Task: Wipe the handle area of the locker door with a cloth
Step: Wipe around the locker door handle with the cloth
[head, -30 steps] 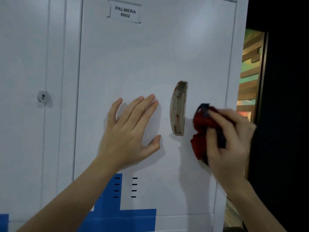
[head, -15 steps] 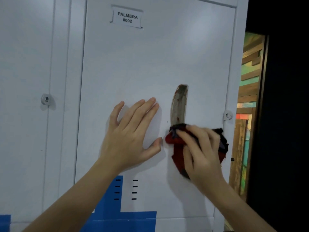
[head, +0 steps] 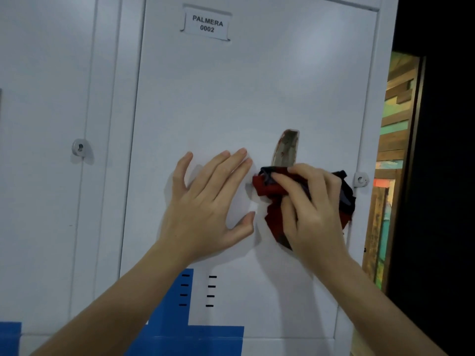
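Note:
The white locker door (head: 231, 98) fills the view and carries a label reading PALMERA 0002 (head: 207, 23). Its rusty recessed handle (head: 285, 149) shows only its upper part. The lower part is hidden by a red and dark blue cloth (head: 272, 187), which my right hand (head: 312, 204) presses flat against the door. My left hand (head: 205, 204) lies flat on the door just left of the handle, fingers spread, holding nothing.
A lock tab (head: 361, 179) sits on the door's right edge, just right of the cloth. The neighbouring locker at left has a round lock (head: 79, 147). Blue paint and vent slots (head: 198, 290) lie below my hands. A dark gap and coloured wood planks (head: 395, 119) stand at right.
My right hand has carried the cloth from the right of the handle leftward onto the handle's lower part, uncovering the lock tab. My left hand has stayed flat on the door.

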